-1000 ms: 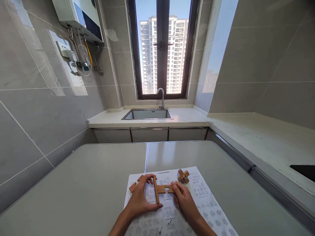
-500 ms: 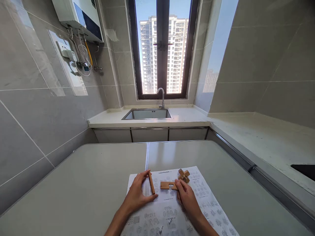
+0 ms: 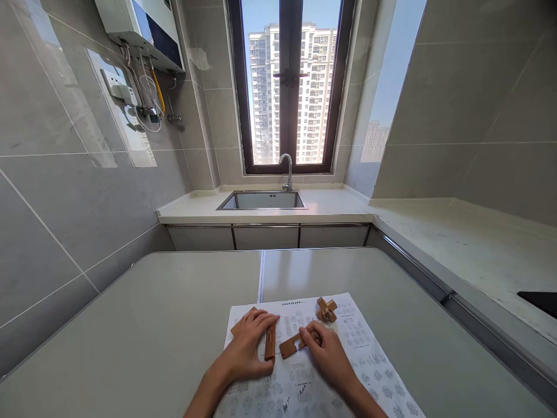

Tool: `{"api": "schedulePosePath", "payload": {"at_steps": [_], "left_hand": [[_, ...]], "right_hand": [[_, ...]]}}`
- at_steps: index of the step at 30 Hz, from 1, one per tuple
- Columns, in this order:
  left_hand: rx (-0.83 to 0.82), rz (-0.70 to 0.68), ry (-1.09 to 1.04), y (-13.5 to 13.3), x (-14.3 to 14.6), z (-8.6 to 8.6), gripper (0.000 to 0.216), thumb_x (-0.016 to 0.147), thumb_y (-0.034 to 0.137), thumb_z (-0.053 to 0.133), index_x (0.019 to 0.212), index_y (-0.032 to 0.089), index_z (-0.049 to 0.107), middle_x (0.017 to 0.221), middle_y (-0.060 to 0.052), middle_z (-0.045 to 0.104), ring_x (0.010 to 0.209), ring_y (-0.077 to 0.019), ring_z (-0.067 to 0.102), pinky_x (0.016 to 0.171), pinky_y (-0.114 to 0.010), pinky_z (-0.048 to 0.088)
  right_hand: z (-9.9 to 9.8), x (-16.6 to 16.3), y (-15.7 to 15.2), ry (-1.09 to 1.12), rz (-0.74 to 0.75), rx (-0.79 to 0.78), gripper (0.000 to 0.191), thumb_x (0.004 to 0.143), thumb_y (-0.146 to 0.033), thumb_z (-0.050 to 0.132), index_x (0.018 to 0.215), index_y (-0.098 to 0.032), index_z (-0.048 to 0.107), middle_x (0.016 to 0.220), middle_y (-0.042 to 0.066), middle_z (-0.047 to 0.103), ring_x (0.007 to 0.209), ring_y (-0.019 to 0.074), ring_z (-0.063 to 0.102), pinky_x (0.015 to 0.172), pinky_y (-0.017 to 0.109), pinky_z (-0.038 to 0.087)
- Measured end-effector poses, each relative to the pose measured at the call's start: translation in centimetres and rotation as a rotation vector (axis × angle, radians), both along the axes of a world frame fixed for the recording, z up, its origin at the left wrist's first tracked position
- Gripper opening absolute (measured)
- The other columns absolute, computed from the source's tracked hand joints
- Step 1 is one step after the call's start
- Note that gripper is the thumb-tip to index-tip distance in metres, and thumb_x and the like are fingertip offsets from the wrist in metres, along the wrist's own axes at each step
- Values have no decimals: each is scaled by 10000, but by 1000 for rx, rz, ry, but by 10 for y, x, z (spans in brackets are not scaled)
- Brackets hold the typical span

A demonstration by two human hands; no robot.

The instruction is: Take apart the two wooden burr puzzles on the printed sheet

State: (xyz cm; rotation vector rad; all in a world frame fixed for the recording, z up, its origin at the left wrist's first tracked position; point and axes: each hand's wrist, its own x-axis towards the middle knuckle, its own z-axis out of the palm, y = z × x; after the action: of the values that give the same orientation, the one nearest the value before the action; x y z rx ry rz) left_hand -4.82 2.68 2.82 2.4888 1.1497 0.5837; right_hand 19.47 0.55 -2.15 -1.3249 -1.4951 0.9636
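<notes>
A printed instruction sheet (image 3: 352,354) lies on the pale table (image 3: 152,325). My left hand (image 3: 248,345) rests on it with fingers closed round a short wooden bar (image 3: 270,341), held between thumb and fingers. A second wooden piece (image 3: 237,327) pokes out from under that hand's far side. My right hand (image 3: 324,348) pinches the right end of a notched wooden piece (image 3: 290,346), which is tilted on the sheet. The two held pieces are a small gap apart. A small assembled wooden cross puzzle (image 3: 326,309) stands on the sheet just beyond my right hand.
A seam (image 3: 261,273) splits the table down the middle. Beyond it stands a counter (image 3: 331,206) with a steel sink (image 3: 261,201) and tap (image 3: 287,169) under a window. Another counter (image 3: 470,244) runs along the right. A water heater (image 3: 143,29) hangs at upper left.
The bar and the notched piece, joined a second ago, have come apart. My left hand has drawn the bar nearer and turned it; my right hand has tilted the notched piece and pulled it back.
</notes>
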Motion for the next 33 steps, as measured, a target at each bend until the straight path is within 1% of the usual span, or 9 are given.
{"api": "schedulePosePath", "payload": {"at_steps": [6, 9, 13, 17, 21, 23, 28, 30, 33], "left_hand": [[-50, -29, -1, -2, 3, 6, 850, 584, 120, 684, 1401, 316, 556, 1395, -53, 610, 1389, -371, 446, 1247, -607, 257], [-104, -29, -1, -2, 1, 5, 902, 564, 92, 655, 1427, 327, 533, 1431, -46, 584, 1439, -370, 392, 1262, -609, 229], [-182, -70, 20, -1, -5, 1, 996, 547, 81, 661, 1490, 343, 472, 1526, -51, 508, 1494, -391, 320, 1264, -645, 177], [-218, -97, 6, -2, -5, 1, 958, 614, 171, 764, 1506, 346, 462, 1567, -74, 467, 1510, -415, 298, 1230, -643, 259], [-114, -55, -87, -6, 9, 3, 673, 709, 295, 822, 1345, 302, 600, 1450, -93, 565, 1429, -376, 423, 1213, -578, 330], [-96, -44, -98, -9, 17, 1, 646, 705, 318, 852, 1305, 288, 613, 1413, -99, 579, 1362, -355, 488, 1179, -546, 392], [-63, -29, -75, -14, 27, -6, 686, 763, 209, 775, 1404, 291, 542, 1446, -100, 549, 1348, -320, 503, 1166, -511, 427], [-36, -40, -77, -16, 29, -7, 622, 802, 173, 717, 1390, 293, 554, 1429, -91, 564, 1342, -304, 510, 1159, -493, 439], [12, -67, -82, -17, 33, -6, 474, 847, 121, 634, 1290, 291, 618, 1337, -71, 628, 1302, -284, 533, 1130, -472, 463]], "right_hand": [[-2, -4, -5, -193, 34, 43, 337, 996, -510, 532, 904, -210, 655, 641, -5, 635, 591, 200, 571, 595, 284, 373], [-3, -5, -7, -259, 11, 115, 282, 1017, -440, 511, 952, -218, 672, 811, 46, 728, 727, 233, 667, 680, 302, 441], [-5, -9, -9, -312, 5, 197, 247, 1038, -375, 481, 1060, -226, 677, 1030, 76, 742, 910, 246, 708, 798, 316, 493], [-7, -11, -11, -362, 26, 225, 249, 1038, -367, 483, 1140, -241, 672, 1098, 72, 719, 926, 238, 718, 788, 314, 514], [-6, -11, -11, -341, 39, 241, 240, 1030, -350, 493, 1146, -243, 673, 1088, 70, 717, 923, 232, 719, 798, 313, 528], [-4, -10, -11, -305, 42, 241, 233, 1024, -336, 493, 1130, -240, 677, 1063, 68, 724, 924, 230, 717, 805, 310, 535], [0, -8, -11, -224, 46, 215, 233, 1001, -311, 505, 1113, -227, 690, 1034, 69, 746, 896, 226, 718, 810, 309, 543], [-1, -8, -11, -214, 50, 205, 240, 995, -314, 512, 1126, -221, 690, 1055, 77, 749, 894, 228, 719, 818, 317, 543], [-3, -8, -10, -194, 38, 204, 251, 990, -328, 523, 1141, -212, 687, 1089, 94, 747, 950, 247, 715, 862, 335, 541]]}}
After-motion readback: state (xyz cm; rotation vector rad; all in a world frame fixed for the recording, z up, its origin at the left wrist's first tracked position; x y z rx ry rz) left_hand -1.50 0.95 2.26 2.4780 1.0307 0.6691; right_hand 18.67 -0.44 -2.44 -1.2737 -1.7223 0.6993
